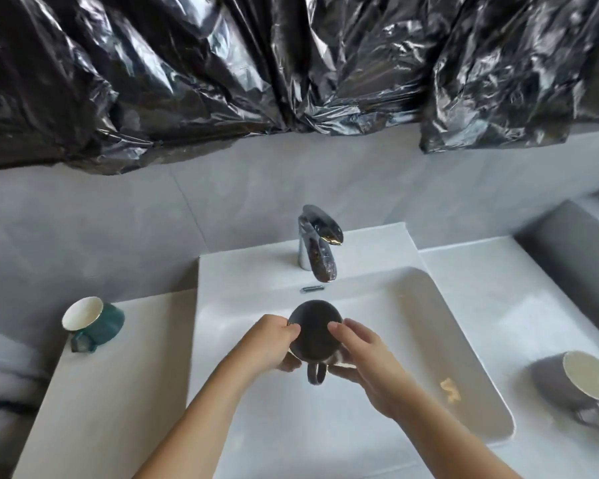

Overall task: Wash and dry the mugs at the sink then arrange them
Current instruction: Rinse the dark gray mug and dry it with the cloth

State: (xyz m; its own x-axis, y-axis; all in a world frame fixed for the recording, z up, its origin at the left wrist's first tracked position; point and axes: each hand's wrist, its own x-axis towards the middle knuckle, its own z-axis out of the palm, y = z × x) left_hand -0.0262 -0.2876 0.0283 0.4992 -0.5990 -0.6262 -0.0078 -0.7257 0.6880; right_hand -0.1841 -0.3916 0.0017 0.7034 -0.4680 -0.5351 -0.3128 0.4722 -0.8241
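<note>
Nearest to me, both forearms reach over the white sink [426,305]. My left hand [268,344] curls its fingers round the left side of the dark mug [314,335]. My right hand [367,361] wraps the right side, thumb on the mug's upturned base. The dark mug is held over the basin, base up and tilted toward me, handle pointing near. A small yellow mark [450,389] sits on the basin's right slope; I cannot read it. On the left counter [111,392] a green mug [96,321] lies on its side, white inside showing. At the right, a grey mug [574,383] also lies tipped. Farther back stands the chrome faucet [317,248], then crumpled black plastic sheeting [291,63] on the wall. No legible writing shows.
</note>
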